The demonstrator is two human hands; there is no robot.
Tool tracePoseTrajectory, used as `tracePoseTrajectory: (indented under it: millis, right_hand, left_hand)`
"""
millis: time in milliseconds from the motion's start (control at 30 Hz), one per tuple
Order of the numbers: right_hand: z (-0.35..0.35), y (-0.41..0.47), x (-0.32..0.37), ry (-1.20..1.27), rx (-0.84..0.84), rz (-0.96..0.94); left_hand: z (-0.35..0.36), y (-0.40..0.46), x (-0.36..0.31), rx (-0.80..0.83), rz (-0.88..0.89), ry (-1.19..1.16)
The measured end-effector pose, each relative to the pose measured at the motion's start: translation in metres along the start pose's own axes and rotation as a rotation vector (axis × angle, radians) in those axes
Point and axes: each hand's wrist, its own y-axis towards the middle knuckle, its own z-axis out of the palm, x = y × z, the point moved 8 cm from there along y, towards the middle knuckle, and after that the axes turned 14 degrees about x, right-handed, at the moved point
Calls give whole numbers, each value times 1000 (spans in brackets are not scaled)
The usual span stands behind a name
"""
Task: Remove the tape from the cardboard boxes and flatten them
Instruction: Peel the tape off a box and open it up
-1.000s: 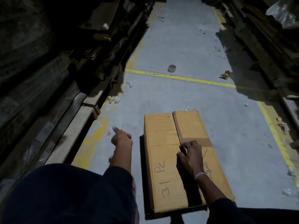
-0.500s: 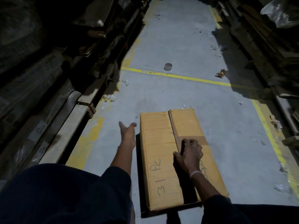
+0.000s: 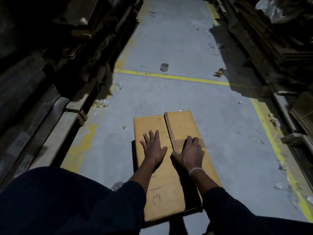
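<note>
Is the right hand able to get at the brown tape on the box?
Probably yes. The right hand already rests on the cardboard box, its fingers over the brown tape strip, and nothing lies between them. The left hand presses flat beside the seam.

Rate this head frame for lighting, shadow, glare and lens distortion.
Head view: dim overall; the stacks on both sides are nearly black, while the concrete floor is evenly lit. Both arms throw dark shadows on the cardboard box. Slight sheen on the tape by the right hand; the left hand is sharp. Wide-angle bending curves the yellow line.
</note>
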Motion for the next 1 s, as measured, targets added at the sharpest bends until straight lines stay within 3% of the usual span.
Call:
tracePoseTrajectory:
  millis: [300, 467, 600, 700, 800, 900, 1000]
  right_hand:
    - [-77, -13, -20, 213, -57, -189]
    - [-123, 1, -95, 749, 127, -94]
    - [-160, -3, -175, 448, -165, 154]
    - [-121, -28, -198, 113, -208, 322]
    - [-41, -52, -185, 2, -28, 153]
    - [18, -72, -180, 194, 298, 118]
    - [23, -79, -179, 319, 302, 148]
  left_hand:
    - [37, 8, -43, 57, 33, 308]
    - [52, 2, -46, 106, -16, 369]
    - [58, -8, -33, 116, -40, 416]
    - [63, -19, -27, 119, -37, 435]
    - [64, -29, -25, 94, -59, 438]
    - [72, -42, -20, 75, -98, 468]
    - [80, -55, -16, 37, -106, 516]
